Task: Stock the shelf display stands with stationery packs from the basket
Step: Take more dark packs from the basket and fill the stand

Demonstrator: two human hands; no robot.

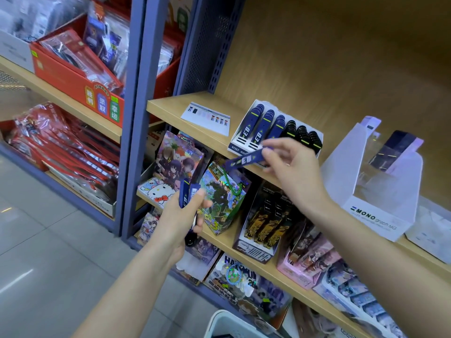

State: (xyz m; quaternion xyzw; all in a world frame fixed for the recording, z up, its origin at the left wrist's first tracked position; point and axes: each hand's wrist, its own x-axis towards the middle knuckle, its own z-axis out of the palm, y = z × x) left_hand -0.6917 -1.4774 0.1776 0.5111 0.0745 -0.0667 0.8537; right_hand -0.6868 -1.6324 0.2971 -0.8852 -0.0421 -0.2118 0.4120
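Note:
My right hand [290, 164] pinches one navy blue stationery pack [244, 161] by its end, holding it level just in front of the white display stand [274, 129] on the upper wooden shelf. That stand holds rows of navy and black packs. Lower and to the left, my left hand [181, 213] grips a small bundle of navy packs [187, 193] upright, with a black pack end sticking out below the palm. The white basket [228, 323] shows only its rim at the bottom edge.
A white sample card [206, 118] lies left of the stand. A clear MONO graph display [380, 189] stands to the right. Shelves below hold colourful card and sticker boxes [220, 193]. A blue metal upright [133, 113] divides off red boxes [75, 69] at left.

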